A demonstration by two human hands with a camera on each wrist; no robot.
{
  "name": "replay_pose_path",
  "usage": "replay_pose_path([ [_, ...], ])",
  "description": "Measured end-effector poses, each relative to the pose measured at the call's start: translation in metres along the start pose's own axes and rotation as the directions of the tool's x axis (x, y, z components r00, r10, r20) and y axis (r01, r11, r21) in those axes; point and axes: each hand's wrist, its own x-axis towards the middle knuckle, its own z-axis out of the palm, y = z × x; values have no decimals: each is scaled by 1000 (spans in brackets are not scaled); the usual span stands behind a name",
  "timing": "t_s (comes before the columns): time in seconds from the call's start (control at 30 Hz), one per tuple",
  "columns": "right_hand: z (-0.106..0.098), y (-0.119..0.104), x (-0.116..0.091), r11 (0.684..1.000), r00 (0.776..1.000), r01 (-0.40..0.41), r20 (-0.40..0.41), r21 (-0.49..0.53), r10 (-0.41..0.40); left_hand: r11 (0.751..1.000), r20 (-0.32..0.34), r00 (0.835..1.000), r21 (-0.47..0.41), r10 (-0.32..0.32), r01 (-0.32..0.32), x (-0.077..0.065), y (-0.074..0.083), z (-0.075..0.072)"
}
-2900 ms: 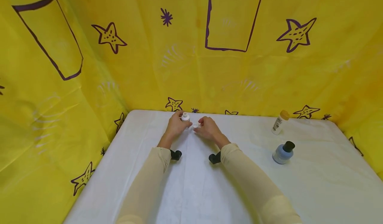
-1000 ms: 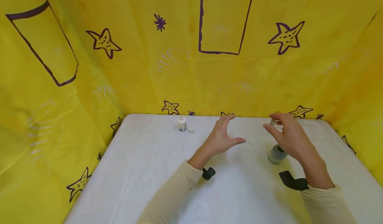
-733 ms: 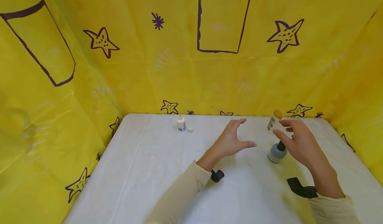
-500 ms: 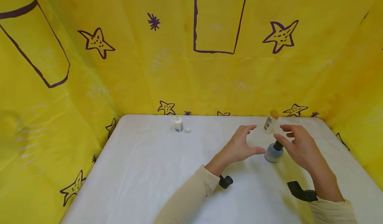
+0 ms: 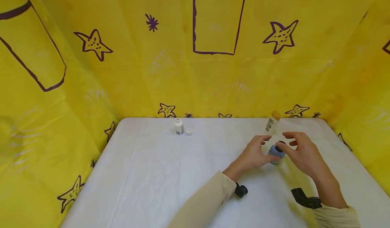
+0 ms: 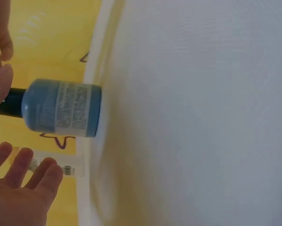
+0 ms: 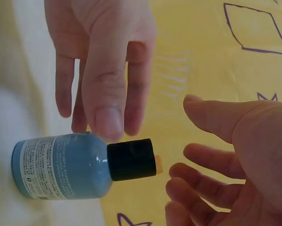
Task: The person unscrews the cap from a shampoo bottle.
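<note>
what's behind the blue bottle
In the head view, an orange-capped bottle stands farther back, with yellow cloth beyond it. Anything low down right behind the blue bottle is covered by its body.

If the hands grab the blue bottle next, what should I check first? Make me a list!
1. Blue bottle standing upright on the white table: ok.
2. Black cap on the blue bottle: ok, it's on.
3. Left hand empty, thumb and fingers apart: ok.
4. Right hand empty and near the black cap: ok.
5. Left hand touching the blue bottle: cannot tell; they overlap in the head view.
6. Small white bottle closed: not ok; its white cap lies beside it.
</note>
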Motion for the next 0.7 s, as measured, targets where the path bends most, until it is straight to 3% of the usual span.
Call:
replay_pose_path([
  [0.17, 2, 2, 1, 999, 998, 32, -50, -25, -33, 1000, 15, 1000, -14, 10, -10, 1, -3, 9],
  [0.43, 8, 7, 1, 1000, 1000, 13, -14, 1, -13, 1000, 21, 1000, -7, 1, -1, 5, -3, 18],
  [0.7, 15, 14, 1, 999, 999, 36, -39, -8, -36, 1000, -16, 1000, 11, -15, 15, 7, -2, 22],
])
